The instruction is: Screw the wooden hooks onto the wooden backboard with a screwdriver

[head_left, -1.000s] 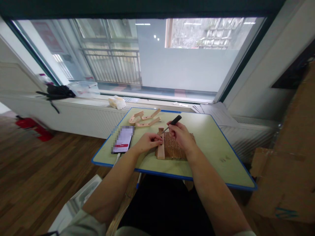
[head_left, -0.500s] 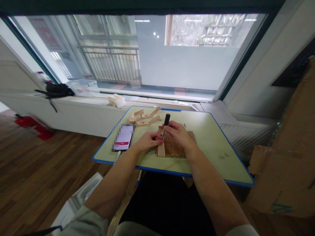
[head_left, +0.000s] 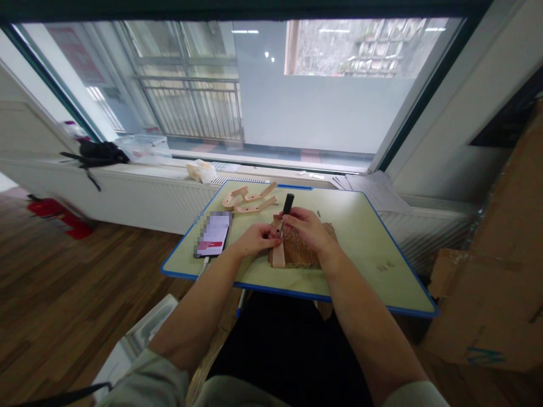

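My right hand (head_left: 306,226) is closed round a slim tool with a black handle (head_left: 288,203) and a thin metal shaft. The tool stands nearly upright, slightly tilted, its tip down at a pale wooden strip (head_left: 278,257). That strip lies along the left side of a brown wooden board (head_left: 299,251). My left hand (head_left: 257,238) pinches the strip from the left, close to the tool's tip. Small bits are scattered on the board. The exact tip of the tool is hidden by my fingers.
Several curved pale wooden pieces (head_left: 246,200) with holes lie at the back left of the green table (head_left: 365,282). A phone (head_left: 214,234) with a white cable is at the left. A cardboard box (head_left: 487,282) stands at the right, a red fire extinguisher (head_left: 59,217) on the floor at left.
The view has shifted very slightly. Both hands keep their places at the strip, with the tool still in my right hand.
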The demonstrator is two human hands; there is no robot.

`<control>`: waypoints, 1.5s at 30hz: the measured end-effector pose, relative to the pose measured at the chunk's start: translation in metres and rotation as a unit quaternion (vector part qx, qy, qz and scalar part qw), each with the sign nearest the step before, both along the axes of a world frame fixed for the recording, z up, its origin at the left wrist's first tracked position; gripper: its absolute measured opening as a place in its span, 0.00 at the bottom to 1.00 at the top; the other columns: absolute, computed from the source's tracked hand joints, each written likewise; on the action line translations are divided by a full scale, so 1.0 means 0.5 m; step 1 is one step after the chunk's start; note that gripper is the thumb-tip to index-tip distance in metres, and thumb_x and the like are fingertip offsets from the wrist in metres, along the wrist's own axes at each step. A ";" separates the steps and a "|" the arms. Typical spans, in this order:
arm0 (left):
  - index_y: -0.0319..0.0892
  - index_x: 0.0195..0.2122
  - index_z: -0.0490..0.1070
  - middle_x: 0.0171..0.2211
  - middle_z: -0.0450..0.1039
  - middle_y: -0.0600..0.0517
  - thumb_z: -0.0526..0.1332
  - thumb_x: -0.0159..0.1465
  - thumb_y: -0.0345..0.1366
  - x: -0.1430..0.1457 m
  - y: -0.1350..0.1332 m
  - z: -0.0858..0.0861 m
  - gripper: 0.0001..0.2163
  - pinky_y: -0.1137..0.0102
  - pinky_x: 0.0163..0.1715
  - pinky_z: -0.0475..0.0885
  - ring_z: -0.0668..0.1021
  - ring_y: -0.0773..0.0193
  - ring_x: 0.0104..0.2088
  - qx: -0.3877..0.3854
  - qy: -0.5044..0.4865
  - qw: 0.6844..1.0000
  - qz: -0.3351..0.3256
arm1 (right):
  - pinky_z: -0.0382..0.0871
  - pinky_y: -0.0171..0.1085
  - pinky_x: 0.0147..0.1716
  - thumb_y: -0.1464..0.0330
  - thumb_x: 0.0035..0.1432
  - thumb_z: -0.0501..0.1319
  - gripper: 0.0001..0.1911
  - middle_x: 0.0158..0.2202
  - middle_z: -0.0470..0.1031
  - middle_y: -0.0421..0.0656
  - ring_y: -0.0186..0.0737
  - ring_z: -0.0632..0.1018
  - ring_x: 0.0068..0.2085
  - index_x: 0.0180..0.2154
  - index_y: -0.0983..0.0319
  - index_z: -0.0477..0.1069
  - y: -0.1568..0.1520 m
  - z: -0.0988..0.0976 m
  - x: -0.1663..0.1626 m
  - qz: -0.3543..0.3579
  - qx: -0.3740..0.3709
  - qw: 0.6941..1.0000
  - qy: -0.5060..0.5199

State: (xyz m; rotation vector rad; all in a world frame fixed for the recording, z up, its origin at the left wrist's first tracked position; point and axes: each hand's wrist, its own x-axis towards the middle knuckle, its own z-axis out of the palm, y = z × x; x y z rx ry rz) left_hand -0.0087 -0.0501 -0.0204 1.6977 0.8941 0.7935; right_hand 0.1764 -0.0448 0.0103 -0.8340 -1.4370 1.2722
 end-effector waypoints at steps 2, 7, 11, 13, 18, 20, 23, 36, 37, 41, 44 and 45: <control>0.34 0.27 0.72 0.24 0.69 0.54 0.67 0.52 0.43 0.000 0.000 0.001 0.14 0.73 0.27 0.62 0.68 0.71 0.24 0.002 0.002 1.000 0.001 | 0.67 0.41 0.46 0.62 0.46 0.69 0.12 0.37 0.80 0.43 0.39 0.77 0.40 0.35 0.60 0.79 0.000 0.001 0.000 -0.002 0.004 1.000 -0.007; 0.34 0.27 0.71 0.24 0.68 0.54 0.66 0.53 0.40 0.000 0.000 0.000 0.12 0.74 0.28 0.62 0.67 0.71 0.25 0.009 0.017 1.000 0.002 | 0.68 0.42 0.45 0.63 0.45 0.69 0.12 0.34 0.79 0.42 0.38 0.77 0.37 0.34 0.60 0.78 -0.004 0.002 -0.003 0.006 -0.006 1.000 0.006; 0.35 0.26 0.70 0.23 0.67 0.55 0.66 0.53 0.40 0.001 0.000 0.001 0.12 0.74 0.27 0.62 0.67 0.71 0.24 0.020 0.019 1.000 0.000 | 0.68 0.41 0.42 0.61 0.45 0.69 0.14 0.32 0.76 0.40 0.37 0.75 0.34 0.34 0.60 0.74 -0.003 -0.003 -0.009 -0.006 -0.004 1.000 -0.013; 0.35 0.25 0.70 0.23 0.67 0.55 0.66 0.52 0.39 0.002 -0.001 0.002 0.11 0.74 0.27 0.61 0.66 0.72 0.24 0.025 0.022 0.999 0.004 | 0.68 0.40 0.40 0.60 0.45 0.69 0.15 0.32 0.75 0.40 0.36 0.74 0.34 0.34 0.60 0.73 0.000 -0.008 -0.011 -0.010 0.003 0.999 -0.033; 0.36 0.25 0.69 0.22 0.67 0.55 0.66 0.53 0.39 0.002 -0.001 0.001 0.11 0.74 0.26 0.60 0.67 0.72 0.24 0.023 0.030 0.999 0.008 | 0.67 0.37 0.36 0.58 0.47 0.67 0.15 0.33 0.75 0.39 0.36 0.73 0.34 0.35 0.60 0.73 0.000 -0.009 -0.015 -0.011 0.006 0.999 -0.043; 0.36 0.24 0.69 0.22 0.66 0.56 0.66 0.53 0.39 0.002 0.000 0.000 0.11 0.74 0.26 0.60 0.66 0.72 0.23 0.026 0.023 0.999 0.001 | 0.66 0.35 0.34 0.58 0.48 0.65 0.15 0.33 0.75 0.39 0.34 0.72 0.32 0.35 0.60 0.74 -0.002 -0.005 -0.016 -0.003 -0.004 1.000 -0.029; 0.36 0.24 0.69 0.23 0.67 0.55 0.66 0.53 0.39 0.003 0.000 -0.001 0.11 0.74 0.26 0.61 0.67 0.71 0.24 0.022 0.014 1.000 -0.005 | 0.62 0.34 0.29 0.58 0.50 0.63 0.13 0.30 0.73 0.38 0.32 0.69 0.29 0.33 0.60 0.74 -0.007 0.001 -0.016 -0.006 -0.021 1.000 -0.011; 0.37 0.24 0.67 0.22 0.62 0.57 0.65 0.54 0.41 0.000 -0.001 0.000 0.13 0.74 0.25 0.58 0.63 0.72 0.24 0.040 0.045 0.998 0.006 | 0.66 0.36 0.34 0.63 0.46 0.68 0.14 0.33 0.77 0.40 0.35 0.73 0.33 0.37 0.59 0.77 -0.003 0.007 -0.008 0.003 0.011 1.000 -0.007; 0.37 0.24 0.67 0.21 0.62 0.57 0.65 0.54 0.42 0.000 -0.002 0.001 0.13 0.74 0.25 0.58 0.63 0.72 0.23 0.037 0.043 0.998 0.005 | 0.67 0.38 0.37 0.62 0.45 0.68 0.13 0.33 0.77 0.41 0.37 0.74 0.35 0.36 0.60 0.77 -0.002 0.005 -0.007 -0.003 0.017 1.000 -0.017; 0.36 0.26 0.70 0.22 0.63 0.57 0.65 0.54 0.42 0.001 -0.006 0.008 0.13 0.74 0.25 0.58 0.64 0.72 0.23 0.022 0.036 0.999 -0.005 | 0.68 0.39 0.38 0.59 0.44 0.69 0.16 0.31 0.76 0.40 0.37 0.74 0.34 0.34 0.60 0.74 0.002 -0.004 -0.008 -0.029 0.009 0.999 -0.044; 0.35 0.28 0.73 0.22 0.65 0.56 0.65 0.54 0.42 0.003 -0.009 0.012 0.12 0.74 0.26 0.59 0.65 0.72 0.23 0.020 0.038 0.999 -0.005 | 0.68 0.38 0.37 0.59 0.44 0.69 0.17 0.32 0.75 0.40 0.36 0.73 0.33 0.34 0.61 0.73 0.001 -0.007 -0.012 -0.021 -0.006 0.999 -0.031; 0.35 0.29 0.73 0.22 0.66 0.55 0.65 0.54 0.41 0.003 -0.009 0.012 0.12 0.74 0.26 0.59 0.65 0.71 0.24 0.019 0.036 0.999 -0.001 | 0.68 0.38 0.36 0.60 0.44 0.69 0.17 0.33 0.75 0.40 0.35 0.73 0.33 0.35 0.61 0.73 -0.002 -0.005 -0.013 -0.016 -0.009 1.000 -0.024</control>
